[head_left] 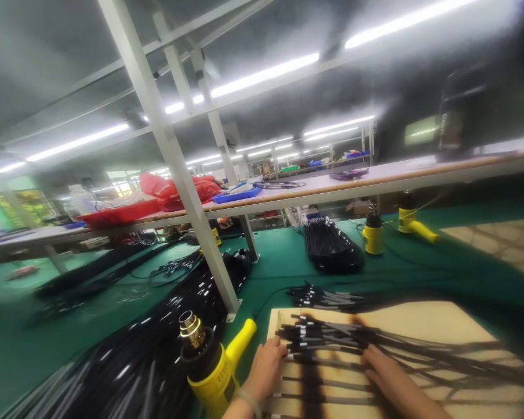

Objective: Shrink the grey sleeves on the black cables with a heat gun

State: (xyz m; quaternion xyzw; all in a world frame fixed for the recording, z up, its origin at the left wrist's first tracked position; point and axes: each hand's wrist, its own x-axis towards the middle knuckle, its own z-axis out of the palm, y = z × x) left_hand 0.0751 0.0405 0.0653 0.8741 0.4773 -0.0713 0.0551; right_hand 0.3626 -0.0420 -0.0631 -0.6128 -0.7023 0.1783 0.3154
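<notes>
A bunch of thin dark cables (332, 336) with black tips and small white marks lies across a scorched wooden board (428, 317). At the board's left edge, my left hand (266, 364) has its fingers closed at the end of one cable. My right hand (384, 372) reaches in from the lower right, its fingers together on the same cable farther along; the grip is partly hidden. Nearer me, several single cables (332, 383) lie spaced apart on the board. A yellow heat gun (212, 372) stands nozzle up just left of my left hand.
Another cable bundle (327, 298) lies behind the board. A large heap of black cables (157, 343) covers the green bench (271, 267) at left. Farther back are a coiled black bundle (332, 244) and more yellow heat guns (373, 235). A white post (170, 151) and raised shelf (314, 195) cross the view.
</notes>
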